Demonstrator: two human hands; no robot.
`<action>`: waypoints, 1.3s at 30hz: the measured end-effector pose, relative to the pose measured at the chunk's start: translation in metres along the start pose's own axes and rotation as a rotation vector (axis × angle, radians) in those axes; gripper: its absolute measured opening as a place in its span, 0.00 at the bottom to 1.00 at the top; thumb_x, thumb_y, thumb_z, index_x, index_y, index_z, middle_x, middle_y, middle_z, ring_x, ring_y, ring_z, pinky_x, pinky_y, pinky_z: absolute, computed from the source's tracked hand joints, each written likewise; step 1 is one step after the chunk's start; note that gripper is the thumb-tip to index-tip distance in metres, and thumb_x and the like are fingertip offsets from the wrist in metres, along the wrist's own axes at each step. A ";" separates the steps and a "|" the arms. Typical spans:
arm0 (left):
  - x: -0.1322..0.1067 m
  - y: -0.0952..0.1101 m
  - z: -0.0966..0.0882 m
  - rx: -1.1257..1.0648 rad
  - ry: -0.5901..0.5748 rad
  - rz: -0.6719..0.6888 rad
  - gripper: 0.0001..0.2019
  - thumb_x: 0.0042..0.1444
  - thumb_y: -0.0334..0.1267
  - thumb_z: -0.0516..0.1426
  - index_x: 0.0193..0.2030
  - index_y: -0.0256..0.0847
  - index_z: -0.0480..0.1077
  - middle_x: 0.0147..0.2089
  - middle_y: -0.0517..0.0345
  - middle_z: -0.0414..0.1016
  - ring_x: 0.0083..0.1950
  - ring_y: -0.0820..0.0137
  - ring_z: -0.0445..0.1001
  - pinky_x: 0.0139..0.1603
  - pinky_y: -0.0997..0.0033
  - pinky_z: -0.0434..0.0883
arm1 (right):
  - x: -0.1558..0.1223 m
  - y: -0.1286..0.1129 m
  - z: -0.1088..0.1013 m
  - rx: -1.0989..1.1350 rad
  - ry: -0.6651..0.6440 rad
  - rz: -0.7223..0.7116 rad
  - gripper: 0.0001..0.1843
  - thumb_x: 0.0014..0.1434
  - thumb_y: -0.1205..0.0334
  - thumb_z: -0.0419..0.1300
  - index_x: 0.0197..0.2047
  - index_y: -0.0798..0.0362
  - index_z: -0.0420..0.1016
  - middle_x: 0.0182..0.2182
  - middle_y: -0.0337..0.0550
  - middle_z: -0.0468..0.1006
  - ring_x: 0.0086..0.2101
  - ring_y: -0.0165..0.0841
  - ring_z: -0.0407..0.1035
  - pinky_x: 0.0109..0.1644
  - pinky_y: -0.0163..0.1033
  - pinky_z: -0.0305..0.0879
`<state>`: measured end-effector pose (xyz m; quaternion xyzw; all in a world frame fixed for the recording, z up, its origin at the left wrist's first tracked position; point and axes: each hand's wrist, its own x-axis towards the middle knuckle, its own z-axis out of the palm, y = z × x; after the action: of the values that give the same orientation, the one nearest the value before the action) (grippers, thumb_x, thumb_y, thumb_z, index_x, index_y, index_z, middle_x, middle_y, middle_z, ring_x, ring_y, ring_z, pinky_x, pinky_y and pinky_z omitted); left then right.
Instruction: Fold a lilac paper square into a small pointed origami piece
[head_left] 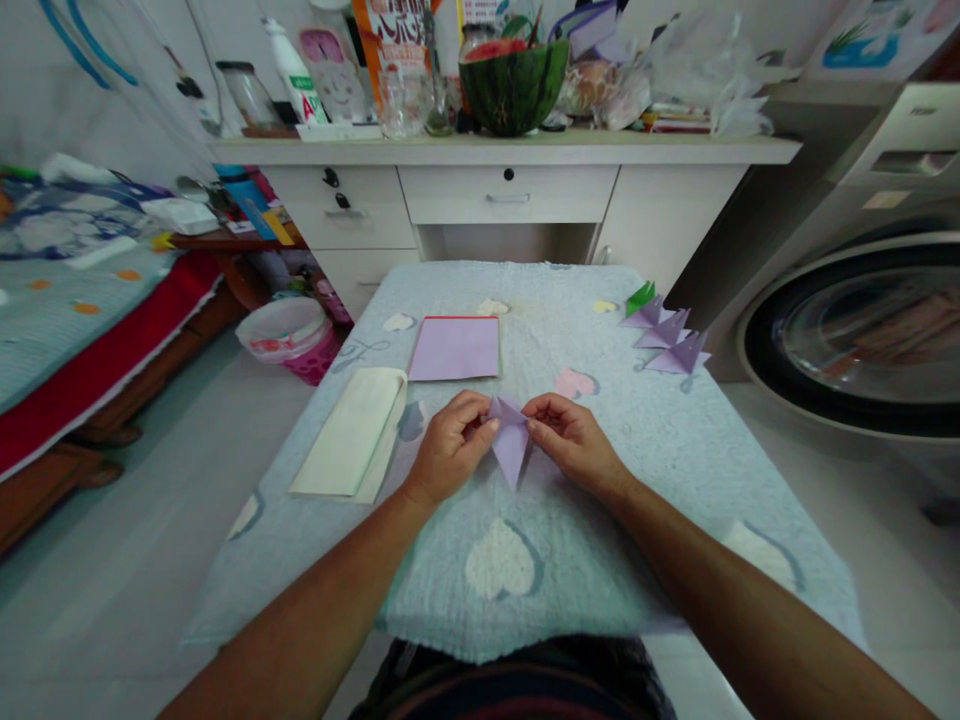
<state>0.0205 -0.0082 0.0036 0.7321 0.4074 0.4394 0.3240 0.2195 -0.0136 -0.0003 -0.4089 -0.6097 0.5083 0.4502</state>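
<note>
A small folded purple paper piece [511, 445], pointed at its lower end, is held over the table covered in a light blue cloth [585, 520]. My left hand [450, 447] pinches its left edge with curled fingers. My right hand [571, 437] pinches its right edge the same way. Just beyond lies a flat stack of purple paper sheets [455, 348] with a red edge showing. Three finished purple folded pieces [667, 338] and a green one [640, 296] sit at the far right of the cloth.
A cream folded sheet [354, 430] lies left of my hands. Behind the table stands a white desk [510, 190] with a cut watermelon [514, 85], jars and bottles. A washing machine [855, 330] is at right, a bed [75, 300] and pink bin [289, 335] at left.
</note>
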 end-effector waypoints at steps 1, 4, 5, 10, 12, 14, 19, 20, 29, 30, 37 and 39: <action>0.000 0.001 0.000 0.047 0.015 0.043 0.06 0.61 0.36 0.56 0.38 0.39 0.73 0.41 0.55 0.70 0.40 0.69 0.69 0.40 0.70 0.68 | 0.000 0.001 0.001 -0.012 0.002 -0.018 0.09 0.57 0.57 0.60 0.39 0.51 0.70 0.29 0.37 0.69 0.30 0.30 0.64 0.35 0.37 0.61; 0.000 0.002 0.000 0.141 0.017 0.123 0.05 0.60 0.34 0.57 0.41 0.40 0.74 0.44 0.53 0.71 0.45 0.67 0.70 0.44 0.68 0.69 | 0.001 0.003 0.002 -0.064 0.012 -0.051 0.09 0.57 0.59 0.60 0.41 0.50 0.69 0.29 0.37 0.69 0.30 0.30 0.64 0.36 0.36 0.61; 0.000 0.001 0.000 0.163 0.010 0.136 0.05 0.60 0.34 0.57 0.41 0.41 0.74 0.44 0.53 0.71 0.46 0.66 0.70 0.45 0.67 0.69 | 0.001 0.004 0.002 -0.094 0.014 -0.053 0.08 0.56 0.60 0.60 0.41 0.50 0.69 0.29 0.36 0.68 0.30 0.30 0.64 0.35 0.36 0.61; 0.002 -0.003 0.004 0.277 -0.040 0.150 0.06 0.59 0.31 0.57 0.41 0.42 0.75 0.41 0.54 0.72 0.47 0.65 0.70 0.50 0.62 0.68 | 0.002 0.006 0.000 -0.460 0.037 -0.093 0.11 0.54 0.70 0.57 0.42 0.51 0.69 0.30 0.38 0.70 0.32 0.32 0.65 0.40 0.39 0.62; 0.003 -0.006 0.006 0.308 -0.064 0.128 0.07 0.59 0.31 0.57 0.41 0.42 0.75 0.41 0.55 0.73 0.46 0.65 0.70 0.50 0.62 0.68 | 0.003 0.008 -0.001 -0.622 0.050 -0.128 0.13 0.53 0.72 0.58 0.42 0.52 0.70 0.33 0.41 0.71 0.35 0.34 0.65 0.44 0.41 0.62; 0.005 -0.008 0.008 0.324 -0.088 0.104 0.06 0.59 0.31 0.57 0.41 0.41 0.75 0.40 0.54 0.74 0.46 0.65 0.70 0.49 0.63 0.68 | 0.004 0.010 -0.002 -0.744 0.051 -0.136 0.13 0.52 0.72 0.59 0.42 0.53 0.72 0.35 0.44 0.71 0.38 0.36 0.65 0.46 0.42 0.62; 0.007 -0.012 0.009 0.430 -0.177 0.052 0.04 0.58 0.32 0.58 0.38 0.40 0.74 0.36 0.56 0.74 0.41 0.64 0.70 0.44 0.64 0.67 | 0.006 0.011 -0.004 -0.865 0.024 -0.101 0.08 0.53 0.72 0.59 0.38 0.54 0.75 0.36 0.47 0.70 0.41 0.38 0.65 0.47 0.43 0.61; 0.007 -0.012 0.009 0.443 -0.186 0.046 0.04 0.58 0.32 0.58 0.37 0.41 0.74 0.35 0.56 0.73 0.41 0.64 0.70 0.44 0.64 0.67 | 0.006 0.011 -0.004 -0.871 0.017 -0.101 0.08 0.54 0.72 0.59 0.37 0.54 0.75 0.36 0.47 0.70 0.41 0.38 0.65 0.47 0.43 0.61; 0.006 -0.013 0.009 0.424 -0.147 0.012 0.05 0.54 0.33 0.61 0.39 0.41 0.74 0.35 0.57 0.71 0.39 0.65 0.69 0.41 0.65 0.68 | 0.006 0.008 -0.005 -0.835 0.007 -0.111 0.10 0.52 0.74 0.57 0.36 0.54 0.74 0.34 0.45 0.71 0.38 0.37 0.65 0.45 0.42 0.62; 0.006 -0.013 0.008 0.402 -0.136 0.003 0.06 0.53 0.33 0.61 0.39 0.41 0.73 0.36 0.57 0.71 0.39 0.65 0.70 0.41 0.65 0.68 | 0.006 0.008 -0.006 -0.809 0.018 -0.115 0.11 0.52 0.75 0.56 0.37 0.54 0.73 0.34 0.45 0.71 0.38 0.36 0.66 0.45 0.42 0.62; 0.006 -0.016 0.002 0.199 -0.054 -0.109 0.14 0.51 0.29 0.59 0.46 0.41 0.72 0.42 0.57 0.74 0.38 0.71 0.70 0.38 0.71 0.68 | 0.007 0.013 -0.012 -0.551 0.190 -0.088 0.14 0.50 0.74 0.52 0.39 0.53 0.70 0.35 0.43 0.72 0.33 0.33 0.67 0.41 0.40 0.65; 0.007 -0.015 0.001 0.143 -0.015 -0.108 0.17 0.49 0.25 0.55 0.46 0.40 0.72 0.41 0.57 0.74 0.38 0.71 0.69 0.39 0.71 0.68 | 0.007 0.013 -0.014 -0.521 0.211 -0.073 0.14 0.49 0.73 0.52 0.39 0.52 0.70 0.34 0.41 0.71 0.32 0.32 0.67 0.40 0.40 0.65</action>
<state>0.0184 0.0043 -0.0066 0.7338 0.4741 0.3854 0.2971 0.2314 -0.0015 -0.0110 -0.5391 -0.6839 0.2726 0.4091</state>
